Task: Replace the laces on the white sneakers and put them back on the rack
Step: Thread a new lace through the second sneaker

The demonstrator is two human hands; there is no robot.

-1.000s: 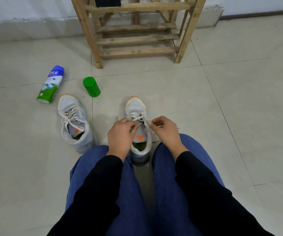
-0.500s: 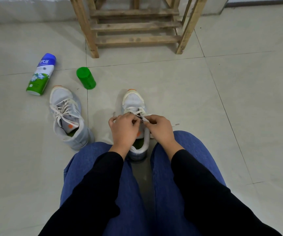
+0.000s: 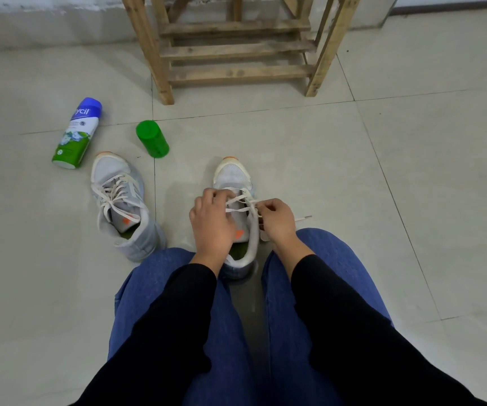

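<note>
Item: wooden rack (image 3: 236, 51), slatted, standing on the tiled floor (image 3: 412, 171) against the wall; taken here as reference. Item: white sneaker (image 3: 232, 174), orange toe tip, upright on the floor in front of the rack and apart from it, toe pointing towards the rack, heel between the person's knees in blue jeans (image 3: 318, 276). Item: cream lace (image 3: 238, 200), threaded across this sneaker's upper eyelets; one free end with its tip (image 3: 303, 218) lies on the floor off the sneaker's right side. Left hand (image 3: 211, 221): fingers curled down over the eyelets, pinching the lace. Right hand (image 3: 276, 219): fingertips pressed together on a strand of the same lace, drawn out to the right. Black sleeves (image 3: 339, 317) cover both arms. Item: second white sneaker (image 3: 119, 200), laced, on the floor in front of the rack's left leg and further from it. Item: green cap (image 3: 152, 139), on its side, nearer the rack's left leg. Item: spray can (image 3: 77, 133), blue and green, lying left of the cap.
</note>
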